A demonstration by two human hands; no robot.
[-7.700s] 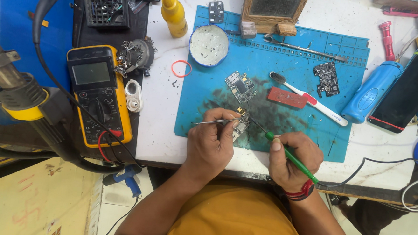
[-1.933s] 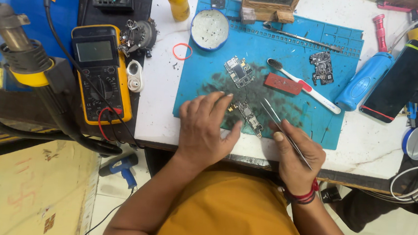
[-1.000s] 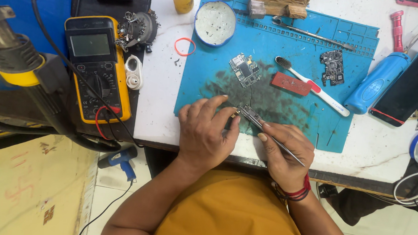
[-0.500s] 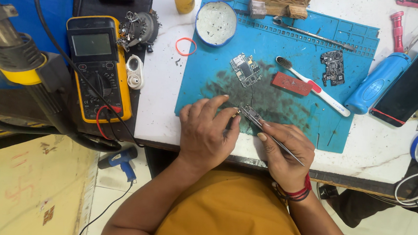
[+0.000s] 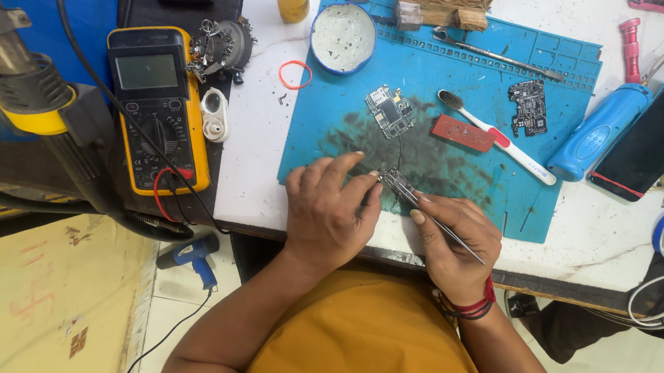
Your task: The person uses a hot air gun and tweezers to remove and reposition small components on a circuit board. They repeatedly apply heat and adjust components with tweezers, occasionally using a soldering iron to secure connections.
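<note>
Tweezers sit pinched in the right hand, their tips pointing up and left onto the near edge of the blue work mat, where they meet a small part I cannot make out. That hand's grip is closed around the tweezers' shank, thumb and forefinger pressing it. The left hand lies palm down on the mat's near edge, just left of the tweezer tips, its fingertips bent toward the same spot; whether its grip holds anything I cannot tell, since the fingers hide it.

Further up the mat, beyond both hands, lies a small circuit board, apart from them. To its right on the mat rest a red block and a white toothbrush, and a second dark circuit board lies beyond those. A round white dish sits at the mat's far left corner. Left of the mat, on the white bench, lie a red rubber band and a yellow multimeter. Right of the mat lies a blue bottle.
</note>
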